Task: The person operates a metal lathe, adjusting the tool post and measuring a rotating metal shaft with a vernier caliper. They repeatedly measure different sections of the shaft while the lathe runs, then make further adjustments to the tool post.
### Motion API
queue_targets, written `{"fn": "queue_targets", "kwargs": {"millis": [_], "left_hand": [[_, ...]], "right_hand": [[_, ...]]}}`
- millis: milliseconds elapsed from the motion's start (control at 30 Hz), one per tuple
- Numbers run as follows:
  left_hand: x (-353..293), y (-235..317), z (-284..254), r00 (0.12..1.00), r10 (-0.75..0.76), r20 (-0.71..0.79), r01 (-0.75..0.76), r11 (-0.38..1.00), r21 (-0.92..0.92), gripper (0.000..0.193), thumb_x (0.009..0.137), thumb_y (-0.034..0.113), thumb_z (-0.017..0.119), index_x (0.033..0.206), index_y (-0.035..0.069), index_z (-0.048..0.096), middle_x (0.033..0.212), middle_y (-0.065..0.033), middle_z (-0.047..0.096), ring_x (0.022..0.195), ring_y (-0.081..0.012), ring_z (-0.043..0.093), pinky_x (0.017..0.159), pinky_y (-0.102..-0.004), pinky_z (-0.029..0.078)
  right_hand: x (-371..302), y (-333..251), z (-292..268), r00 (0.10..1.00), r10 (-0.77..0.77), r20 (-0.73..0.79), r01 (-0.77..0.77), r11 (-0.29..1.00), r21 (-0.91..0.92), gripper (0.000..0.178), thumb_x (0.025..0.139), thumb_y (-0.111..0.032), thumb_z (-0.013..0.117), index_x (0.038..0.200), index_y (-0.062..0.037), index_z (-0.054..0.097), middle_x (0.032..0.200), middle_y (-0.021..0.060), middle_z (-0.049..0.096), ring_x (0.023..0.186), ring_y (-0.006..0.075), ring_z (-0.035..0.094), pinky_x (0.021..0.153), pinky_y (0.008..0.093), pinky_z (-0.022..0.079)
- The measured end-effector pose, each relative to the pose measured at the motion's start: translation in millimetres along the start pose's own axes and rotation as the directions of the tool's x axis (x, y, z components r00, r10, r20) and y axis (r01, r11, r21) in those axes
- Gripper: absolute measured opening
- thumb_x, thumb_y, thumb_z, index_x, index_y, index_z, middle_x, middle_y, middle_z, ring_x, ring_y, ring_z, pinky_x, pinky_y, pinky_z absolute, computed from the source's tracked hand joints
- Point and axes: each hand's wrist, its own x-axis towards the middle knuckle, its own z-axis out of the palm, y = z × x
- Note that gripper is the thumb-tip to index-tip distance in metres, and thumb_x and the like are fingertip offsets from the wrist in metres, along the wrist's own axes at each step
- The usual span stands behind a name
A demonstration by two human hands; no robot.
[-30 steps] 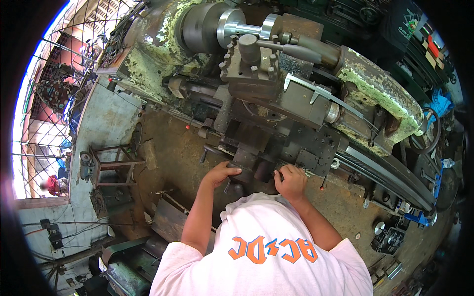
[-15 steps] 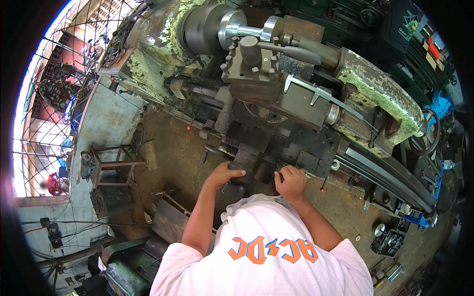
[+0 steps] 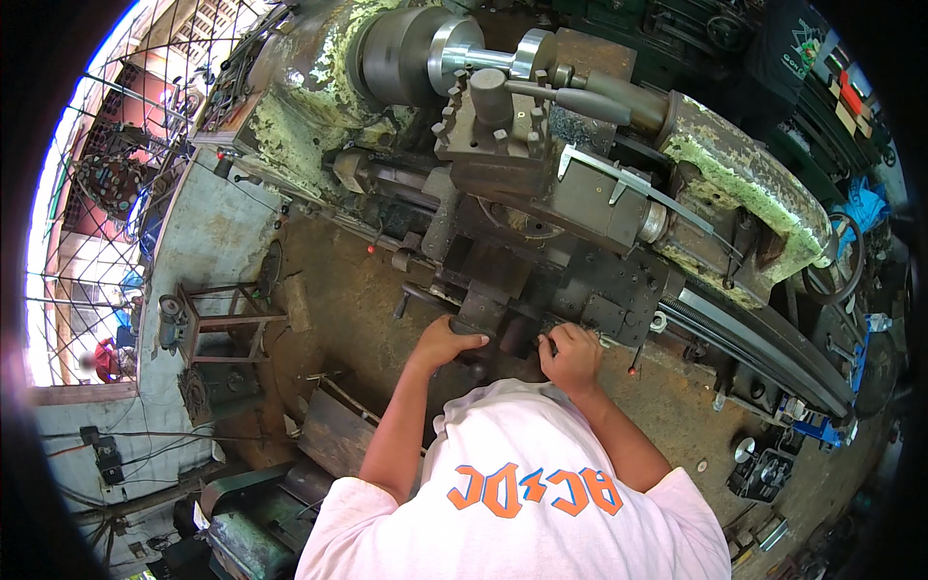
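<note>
A large metal lathe with worn pale-green paint spans the view ahead of me. My left hand [image 3: 449, 342] is at the front of its carriage [image 3: 609, 290], thumb stretched to the right and the other fingers curled out of sight. To its right, my right hand [image 3: 571, 356] is closed at the carriage's front edge; what it grips is hidden. A crank handle [image 3: 400, 306] sticks out left of my left hand. In the chuck [image 3: 401, 56] sits a shiny turned workpiece [image 3: 488, 60] with a narrow middle. Before it stands the tool post [image 3: 493, 126] with its lever. A caliper [image 3: 609, 174] lies on the slide.
The tailstock [image 3: 744, 174] with its handwheel [image 3: 836, 256] stands at the right. A red-tipped lever [image 3: 632, 369] juts near my right hand. To the left are a metal stand [image 3: 232, 324] and a meshed window [image 3: 87, 242]. A tray of parts [image 3: 764, 472] sits low at the right.
My left hand has shifted slightly to the right. A dark handle that showed just below it is now out of sight. My right hand has hardly moved.
</note>
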Motion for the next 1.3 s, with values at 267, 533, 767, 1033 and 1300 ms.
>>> {"fn": "queue_targets", "kwargs": {"millis": [267,533,767,1033,1300], "left_hand": [[4.8,-8.9,7.7,0.996,-0.019,-0.085,0.028,0.994,0.107,0.089,0.062,0.045,0.094,0.125,-0.008,0.063,0.118,-0.0226,0.073,0.109,-0.0314,0.072,0.097,-0.0377,0.054],[-2.5,0.4,13.3,0.985,-0.033,-0.172,0.074,0.967,0.242,0.102,0.06,0.05,0.094,0.132,-0.011,0.055,0.124,-0.0283,0.069,0.118,-0.0381,0.068,0.101,-0.0412,0.053],[-15.7,16.4,19.2,0.973,-0.001,-0.232,0.072,0.953,0.294,0.099,0.06,0.05,0.093,0.129,-0.01,0.056,0.122,-0.0291,0.068,0.116,-0.0397,0.067,0.1,-0.0425,0.053],[-16.6,16.2,28.1,0.963,-0.002,-0.27,0.099,0.932,0.349,0.101,0.061,0.049,0.093,0.132,-0.01,0.053,0.127,-0.0286,0.064,0.119,-0.041,0.065,0.102,-0.0451,0.052],[-23.7,22.2,41.0,0.933,0.024,-0.36,0.14,0.896,0.422,0.106,0.065,0.048,0.093,0.141,-0.009,0.046,0.136,-0.0288,0.058,0.129,-0.0434,0.056,0.109,-0.0462,0.047]], "right_hand": [[0.3,0.4,-0.9,1.0,0.005,0.022,-0.006,1.0,0.002,0.019,0.08,-0.018,0.075,0.073,-0.0062,0.062,0.075,0.01,0.062,0.071,0.0319,0.065,0.068,0.0441,0.05],[-0.1,-0.1,-0.8,0.999,0.018,0.037,-0.018,1.0,-0.003,0.019,0.081,-0.019,0.074,0.074,-0.0061,0.062,0.076,0.0102,0.064,0.072,0.0319,0.065,0.068,0.044,0.05],[-0.1,0.0,-0.9,1.0,0.001,0.027,-0.001,1.0,-0.003,0.019,0.081,-0.019,0.074,0.075,-0.0059,0.062,0.076,0.0103,0.064,0.072,0.032,0.065,0.068,0.0439,0.05],[2.6,-6.0,-8.8,0.99,-0.071,0.121,0.08,0.994,-0.071,0.017,0.081,-0.017,0.074,0.076,-0.006,0.062,0.079,0.0095,0.064,0.076,0.0308,0.065,0.072,0.0434,0.049],[-21.9,-19.1,6.6,0.917,-0.209,0.34,-0.015,0.833,0.553,0.021,0.083,-0.013,0.074,0.1,-0.0001,0.072,0.105,0.0163,0.072,0.097,0.0358,0.069,0.087,0.0439,0.054]]}}
